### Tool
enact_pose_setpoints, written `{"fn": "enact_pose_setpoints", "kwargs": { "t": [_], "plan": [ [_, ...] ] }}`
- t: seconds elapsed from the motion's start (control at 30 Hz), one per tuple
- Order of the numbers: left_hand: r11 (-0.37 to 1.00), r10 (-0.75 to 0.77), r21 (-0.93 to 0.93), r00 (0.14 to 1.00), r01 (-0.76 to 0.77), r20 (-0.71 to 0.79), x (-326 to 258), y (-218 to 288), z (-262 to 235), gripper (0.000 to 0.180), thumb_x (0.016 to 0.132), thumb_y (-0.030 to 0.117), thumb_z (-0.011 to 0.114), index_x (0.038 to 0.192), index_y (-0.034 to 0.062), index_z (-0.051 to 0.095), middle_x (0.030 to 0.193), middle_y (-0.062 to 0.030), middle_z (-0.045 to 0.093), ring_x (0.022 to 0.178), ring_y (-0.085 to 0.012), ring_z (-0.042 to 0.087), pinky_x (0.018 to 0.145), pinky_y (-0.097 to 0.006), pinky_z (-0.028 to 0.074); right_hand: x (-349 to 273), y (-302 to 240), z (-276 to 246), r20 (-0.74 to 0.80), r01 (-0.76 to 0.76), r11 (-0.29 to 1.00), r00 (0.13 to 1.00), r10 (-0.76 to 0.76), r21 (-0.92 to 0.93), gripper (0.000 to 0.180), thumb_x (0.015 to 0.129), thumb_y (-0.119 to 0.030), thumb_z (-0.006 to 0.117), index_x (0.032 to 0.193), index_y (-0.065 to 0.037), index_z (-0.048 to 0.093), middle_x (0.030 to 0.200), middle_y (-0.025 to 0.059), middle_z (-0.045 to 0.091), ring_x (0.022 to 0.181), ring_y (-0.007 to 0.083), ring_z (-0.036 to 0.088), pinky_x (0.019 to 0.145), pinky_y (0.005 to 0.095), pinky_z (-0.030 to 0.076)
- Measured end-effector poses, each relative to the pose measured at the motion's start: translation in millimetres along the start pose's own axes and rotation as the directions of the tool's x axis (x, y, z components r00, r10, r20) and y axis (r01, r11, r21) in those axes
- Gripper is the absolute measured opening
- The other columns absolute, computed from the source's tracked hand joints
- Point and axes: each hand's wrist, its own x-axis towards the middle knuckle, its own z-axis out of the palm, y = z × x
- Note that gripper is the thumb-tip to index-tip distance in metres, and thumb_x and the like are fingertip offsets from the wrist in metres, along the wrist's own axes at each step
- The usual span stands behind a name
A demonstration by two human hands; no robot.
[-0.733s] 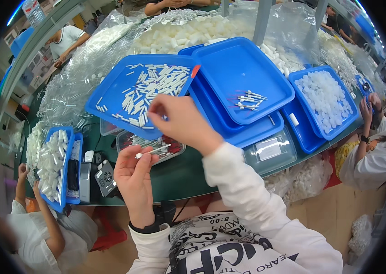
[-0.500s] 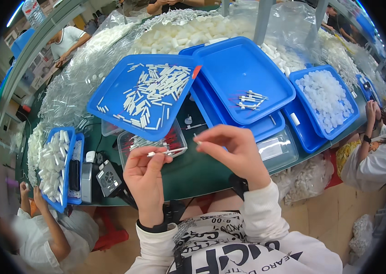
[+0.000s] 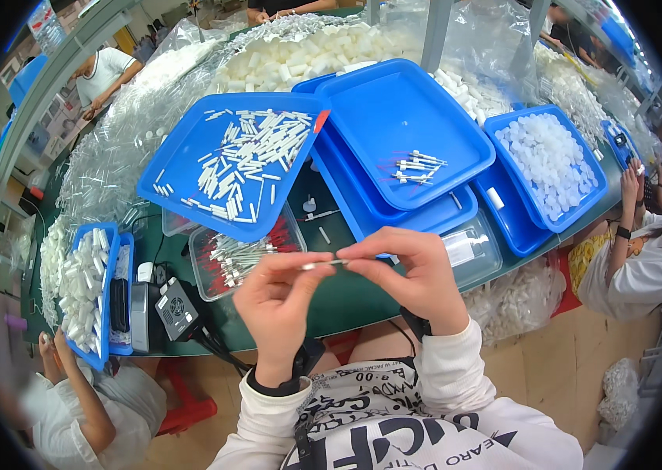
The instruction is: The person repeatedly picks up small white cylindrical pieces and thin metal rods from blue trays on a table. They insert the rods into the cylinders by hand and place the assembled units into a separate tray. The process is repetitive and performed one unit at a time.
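Note:
Both hands meet in front of me over the near table edge. My left hand point(image 3: 280, 301) is closed in a pinch on a thin rod with a white part point(image 3: 317, 266), mostly covered by the fingers. At the rod's right end, my right hand point(image 3: 413, 270) pinches too; its fingertips hide what they grip. Just beyond the hands, a short white tube point(image 3: 324, 235) lies on the green table. Left of them a clear plastic box point(image 3: 204, 291) holds many thin white and red pieces. The blue tray point(image 3: 182, 149) above that box carries loose white tubes.
Stacked blue trays point(image 3: 370, 102) stand ahead, the top one bearing several rods with red ends point(image 3: 417, 166). A tray of translucent caps point(image 3: 550, 164) is at right. A grey power device point(image 3: 178, 307) with cables sits at left. Co-workers' hands point(image 3: 632, 184) show at the sides.
My right hand has come down and left to meet the left hand, and its fingertips now touch the rod's end. The rod has turned level. The short tube on the table shows fully.

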Motion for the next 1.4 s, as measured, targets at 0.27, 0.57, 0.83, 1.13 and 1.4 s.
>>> {"fn": "enact_pose_setpoints", "kwargs": {
  "t": [0.27,0.57,0.83,1.13,1.4],
  "plan": [
    [0.984,-0.011,0.181,0.999,0.001,0.053,2,-1,-7,0.017,0.080,-0.013,0.066,0.096,-0.0071,0.069,0.090,-0.0124,0.068,0.081,-0.0164,0.067,0.070,-0.024,0.052,3,-1,11,-0.147,0.168,0.913,0.960,-0.237,-0.371,0.011,0.076,-0.002,0.073,0.087,-0.005,0.070,0.076,0.0079,0.067,0.065,0.0217,0.064,0.056,0.0293,0.048],
    [0.942,0.094,0.300,0.975,-0.153,0.203,12,3,-17,0.017,0.078,-0.016,0.064,0.092,-0.0074,0.069,0.085,-0.0142,0.068,0.077,-0.0188,0.067,0.070,-0.026,0.054,5,8,11,-0.057,0.164,0.963,0.982,-0.180,-0.216,0.016,0.074,-0.003,0.076,0.089,-0.005,0.071,0.081,0.0070,0.069,0.069,0.0198,0.065,0.060,0.0279,0.050],
    [0.947,0.079,0.299,0.985,-0.122,0.151,15,1,-17,0.016,0.076,-0.010,0.070,0.089,-0.0015,0.073,0.082,-0.0100,0.071,0.074,-0.0161,0.066,0.067,-0.024,0.050,4,1,-18,-0.019,-0.062,0.998,0.998,0.062,-0.025,0.020,0.078,-0.006,0.075,0.096,-0.002,0.070,0.081,0.0086,0.071,0.074,0.0161,0.069,0.069,0.0268,0.052],
    [0.895,-0.005,0.445,1.000,-0.001,0.011,25,7,-24,0.013,0.079,0.002,0.072,0.091,0.0000,0.069,0.077,-0.0077,0.069,0.071,-0.0141,0.066,0.066,-0.025,0.050,20,12,-34,-0.147,-0.095,0.948,0.988,0.052,-0.303,0.009,0.081,-0.007,0.072,0.088,-0.001,0.070,0.076,0.0093,0.069,0.072,0.0151,0.069,0.065,0.0270,0.052],
    [0.364,-0.033,0.931,0.999,0.028,-0.017,38,-13,-90,0.021,0.068,0.005,0.077,0.087,-0.0024,0.069,0.081,-0.0124,0.067,0.065,-0.0207,0.061,0.063,-0.031,0.048,71,40,-89,-0.240,-0.202,0.410,0.970,-0.041,-0.889,0.024,0.079,-0.014,0.070,0.100,-0.003,0.066,0.099,0.0167,0.066,0.091,0.0346,0.062,0.080,0.0434,0.049]
  ]
}}
